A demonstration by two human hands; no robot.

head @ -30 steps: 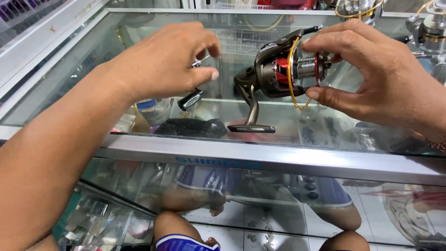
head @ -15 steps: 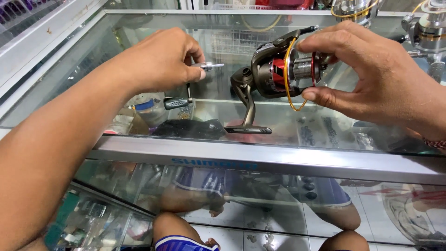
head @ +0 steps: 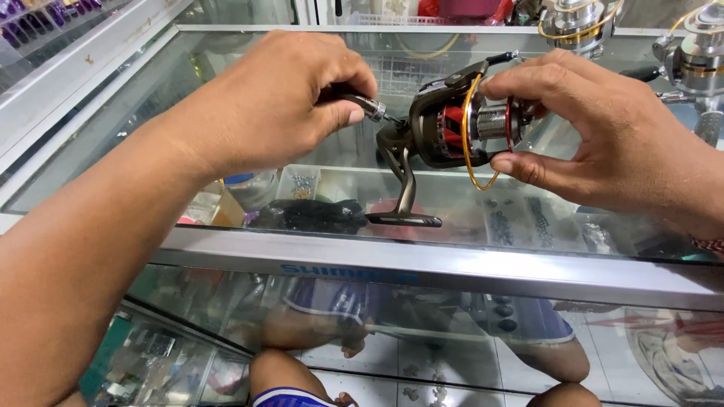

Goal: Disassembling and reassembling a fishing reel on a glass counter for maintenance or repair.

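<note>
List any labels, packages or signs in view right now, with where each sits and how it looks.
Label strip: on the front metal rail of the glass counter, below the fishing reel; blue lettering on pale metal.
Packets: top left, on the side shelf; small, purple, in a row.
Compartment box: under the glass, clear, small parts inside.

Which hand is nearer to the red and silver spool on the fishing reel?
Right. The right hand has its fingers around the spool. The left hand is off to the other side, gripping the reel's handle.
</note>
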